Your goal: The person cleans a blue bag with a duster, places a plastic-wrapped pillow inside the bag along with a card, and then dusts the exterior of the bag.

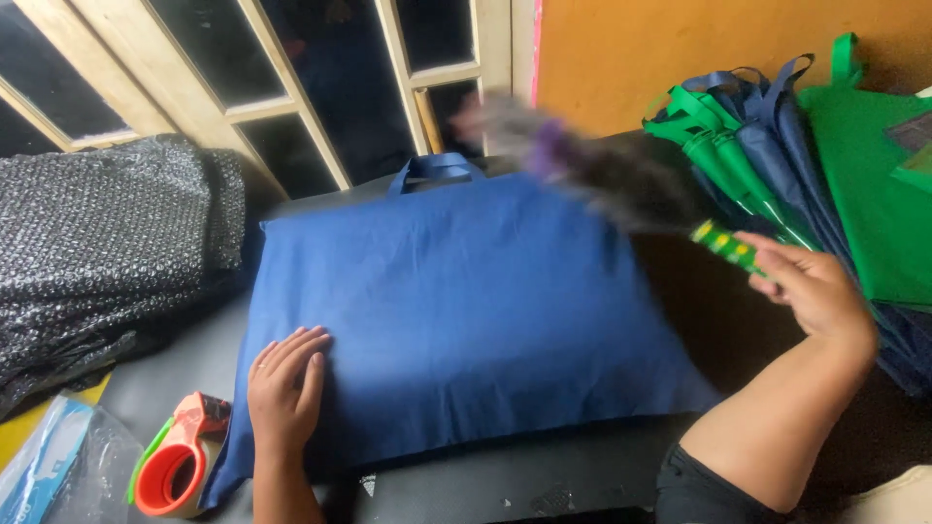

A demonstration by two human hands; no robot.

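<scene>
A blue fabric bag [466, 301] lies flat on a dark table, its handle [434, 171] pointing away from me. My left hand [284, 388] rests palm down on the bag's near left corner, fingers apart. My right hand [811, 286] grips the green and yellow handle of a feather duster [723, 243]. The duster's dark head [592, 165] is blurred with motion over the bag's far right corner.
An orange tape dispenser [180, 468] sits by my left wrist. Dark bubble wrap [102, 252] is piled at the left. Folded green and blue bags [806, 165] are stacked at the right. A clear plastic packet [58, 466] lies at the bottom left. A wooden-framed window [291, 87] stands behind.
</scene>
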